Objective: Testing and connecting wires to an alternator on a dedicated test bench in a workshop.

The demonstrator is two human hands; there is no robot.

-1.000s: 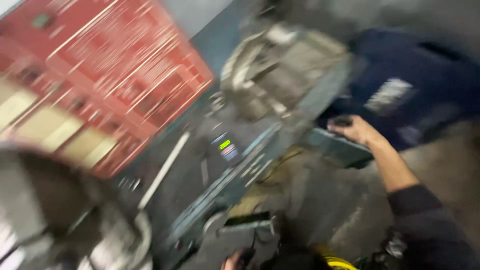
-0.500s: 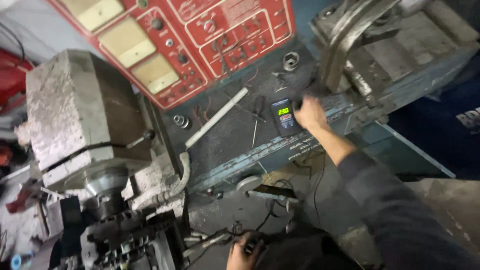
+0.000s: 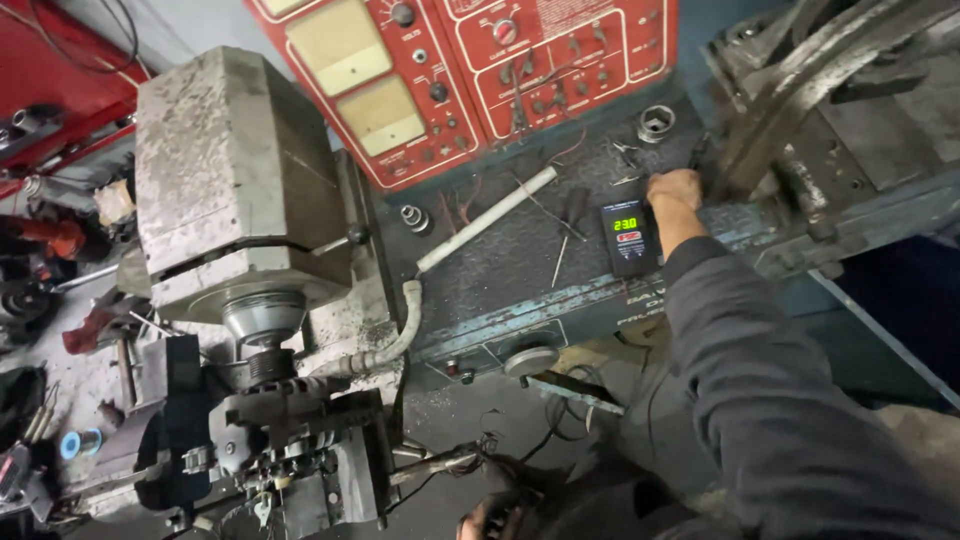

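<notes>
Black meter: the black digital meter with green lit digits (image 3: 630, 237) lies flat on the dark blue bench top (image 3: 520, 260), at 1 o'clock in the view.
Right hand: the right hand (image 3: 672, 190) rests just beside the meter, at its 1 o'clock corner, against the grey rusty machine casting (image 3: 800, 120).
Right fingers: curled downward and pressed to the bench; whether they grasp anything, I cannot tell.
Change: half a second ago this hand lay over the meter; now it has slid off toward 2 o'clock, so the display shows fully.
Meaning: as a judgement, the meter is let go and readable, and the hand's attention has passed to the casting's edge.
Left hand: the left hand (image 3: 490, 520) sits at 6 o'clock, cut by the frame edge, in the same place as before.
Left fingers: closed around a dark handle (image 3: 510, 500); what tool it belongs to is unclear.
Containers: 1 steel socket (image 3: 656, 123) stands open end up at 12 o'clock from the right hand; nothing shows inside it.
Loose items: a white plastic rod (image 3: 487, 217) lies slanted on the bench, at 9 o'clock from the meter.
Backdrop: red control panel with cream windows (image 3: 450, 70) at 12 o'clock; grey motor block (image 3: 235, 180) at 9 o'clock.
</notes>
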